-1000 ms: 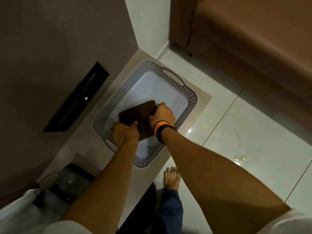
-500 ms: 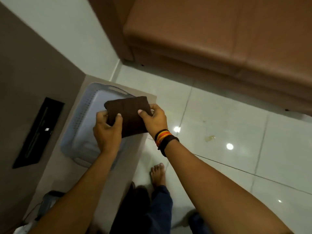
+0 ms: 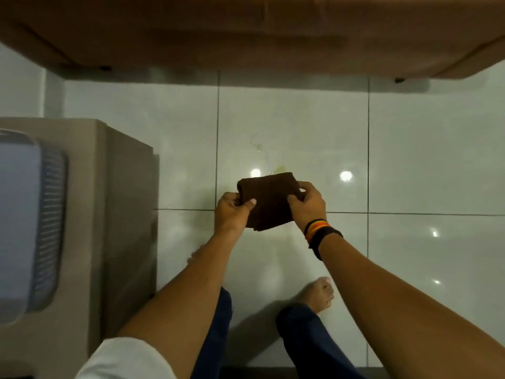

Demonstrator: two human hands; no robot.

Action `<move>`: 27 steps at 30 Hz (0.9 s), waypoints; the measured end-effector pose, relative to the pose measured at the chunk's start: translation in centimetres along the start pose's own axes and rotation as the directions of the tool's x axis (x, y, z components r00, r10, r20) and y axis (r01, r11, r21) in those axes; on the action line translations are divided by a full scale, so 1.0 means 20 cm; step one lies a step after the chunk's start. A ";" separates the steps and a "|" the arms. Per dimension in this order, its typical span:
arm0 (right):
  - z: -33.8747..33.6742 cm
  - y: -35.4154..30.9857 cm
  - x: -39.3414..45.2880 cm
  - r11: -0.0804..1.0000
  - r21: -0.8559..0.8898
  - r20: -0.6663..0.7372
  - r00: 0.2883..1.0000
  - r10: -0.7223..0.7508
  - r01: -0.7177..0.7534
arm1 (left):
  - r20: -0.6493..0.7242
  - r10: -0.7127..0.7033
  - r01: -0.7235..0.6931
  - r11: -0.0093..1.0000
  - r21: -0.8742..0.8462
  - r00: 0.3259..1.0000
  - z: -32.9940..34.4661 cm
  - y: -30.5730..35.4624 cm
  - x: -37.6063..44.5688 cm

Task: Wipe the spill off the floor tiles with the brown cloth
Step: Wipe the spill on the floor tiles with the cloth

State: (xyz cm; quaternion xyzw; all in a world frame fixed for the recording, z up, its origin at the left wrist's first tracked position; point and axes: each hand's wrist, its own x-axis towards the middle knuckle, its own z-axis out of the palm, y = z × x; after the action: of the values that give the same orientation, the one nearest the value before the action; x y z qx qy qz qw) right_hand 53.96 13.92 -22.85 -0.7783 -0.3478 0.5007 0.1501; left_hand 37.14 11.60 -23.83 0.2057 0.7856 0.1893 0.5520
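A folded brown cloth [image 3: 269, 201] hangs in the air above the white floor tiles [image 3: 423, 160], held by both hands. My left hand [image 3: 232, 214] pinches its left edge and my right hand [image 3: 308, 205], with banded wristbands, pinches its right edge. A small yellowish spill [image 3: 280, 168] with a thin wet trail lies on the tile just beyond the cloth's far edge; the cloth hides part of it.
A brown sofa [image 3: 246, 31] spans the far side, raised on small feet. A beige low cabinet [image 3: 117, 214] stands at the left with a grey perforated basket [image 3: 41, 225] on top. My bare feet [image 3: 319, 292] rest on the tiles below the hands.
The cloth was lifted out of the grey basket and carried rightward over the floor tiles, both hands still on it. My view turned from the cabinet toward the spill.
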 end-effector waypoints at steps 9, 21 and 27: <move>0.18 0.64 0.84 0.973 -0.231 -0.239 0.971 -0.031 -0.026 | 0.136 0.141 -0.190 0.855 0.483 0.981 0.50 -0.40 0.83; 0.97 0.80 1.40 0.641 -0.753 -0.235 0.848 -0.475 0.150 | 0.335 0.090 -0.342 0.409 0.846 0.938 0.31 -0.56 1.53; 0.60 1.10 1.30 0.184 -0.815 0.342 0.712 -0.613 0.549 | 0.324 -0.032 -0.285 0.399 0.872 0.945 0.30 -0.46 1.46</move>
State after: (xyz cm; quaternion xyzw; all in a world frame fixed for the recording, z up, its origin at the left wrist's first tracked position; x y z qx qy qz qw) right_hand 58.57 14.87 -58.59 -0.5595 -0.8149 0.1250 -0.0854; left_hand 32.81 19.80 -53.52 0.5570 0.6532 -0.2583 0.4432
